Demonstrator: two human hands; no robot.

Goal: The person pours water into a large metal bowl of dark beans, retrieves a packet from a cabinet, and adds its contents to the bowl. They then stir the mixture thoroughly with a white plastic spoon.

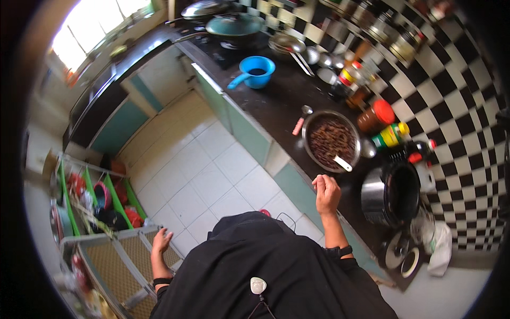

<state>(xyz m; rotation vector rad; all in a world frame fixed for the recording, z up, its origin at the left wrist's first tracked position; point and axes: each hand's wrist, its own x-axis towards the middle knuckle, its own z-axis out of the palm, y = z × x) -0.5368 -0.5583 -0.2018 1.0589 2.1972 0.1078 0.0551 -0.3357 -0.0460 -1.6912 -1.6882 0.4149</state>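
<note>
My right hand (328, 195) is just off the counter's front edge, fingers curled together, nothing visible in them. Closest to it is a stainless steel bowl (358, 149) of dark reddish-brown food (330, 137), which looks like beans or grains. A utensil's white handle (343, 163) sticks out over the bowl's near rim. To the bowl's left lies a metal spoon with a pink handle (298, 125). My left hand (161, 240) hangs low with thumb and fingers apart, beside a grey-framed rack (145, 261); it holds nothing.
A blue plastic ladle (257, 75) holding dark liquid stands farther along the dark counter (275, 95). Covered pans (235, 24) occupy the stove. Sauce bottles (390, 135), a red-lidded jar (376, 115) and a pot (376, 195) line the tiled wall. Green-divided shelving (79, 199) stands left.
</note>
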